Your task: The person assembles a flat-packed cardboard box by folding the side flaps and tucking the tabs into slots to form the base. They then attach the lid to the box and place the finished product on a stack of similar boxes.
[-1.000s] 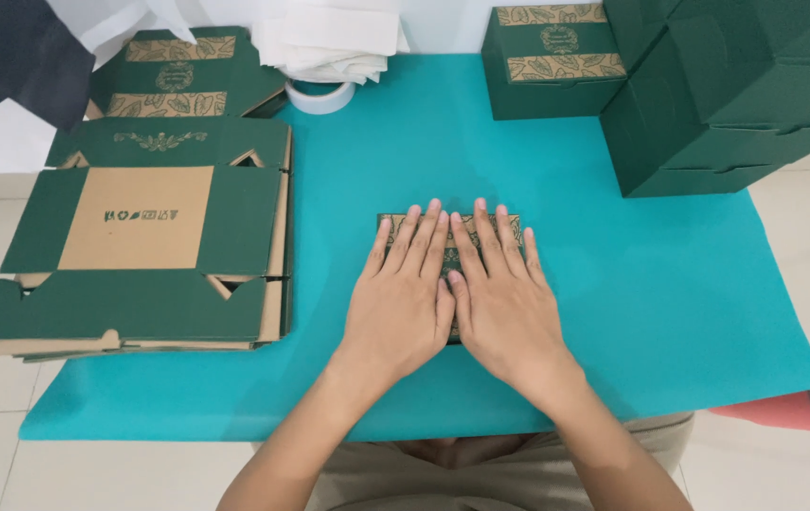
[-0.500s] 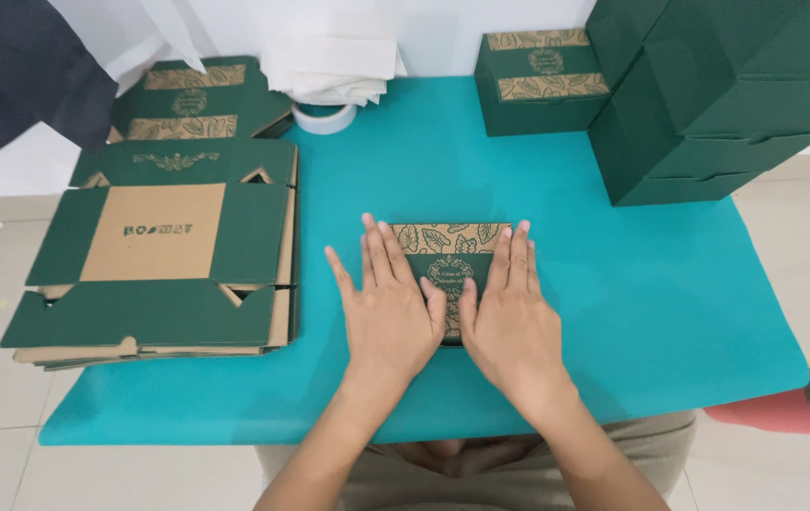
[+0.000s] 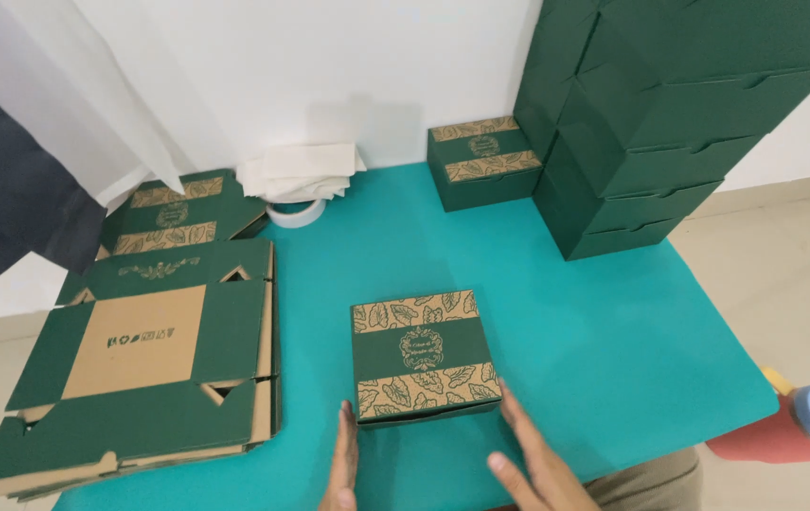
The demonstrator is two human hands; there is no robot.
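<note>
Folded green gift box [image 3: 423, 358] with tan leaf-print bands sits lid up on the teal worktop [image 3: 594, 331], near its front edge, roughly centred. Left hand [image 3: 342, 468] stands edge-on just by the box's front left corner, fingers straight and together; contact with the box cannot be told. Right hand [image 3: 528, 461] lies at the front right corner, fingers [image 3: 516, 426] spread and extended, tips just beside the box wall, gripping nothing. Both hands are open and empty.

To the left, a stack of flat unfolded box blanks [image 3: 140, 364] overhangs the worktop edge, brown inner face up on top; a second flat blank [image 3: 173, 216] with its printed side up lies behind it. Roll of tape [image 3: 295, 212] and folded white paper [image 3: 301, 172] rest at the back by the wall. One finished box [image 3: 483, 161] stands at the rear, touching a tall stack of plain dark green boxes [image 3: 651, 123] on the right.
</note>
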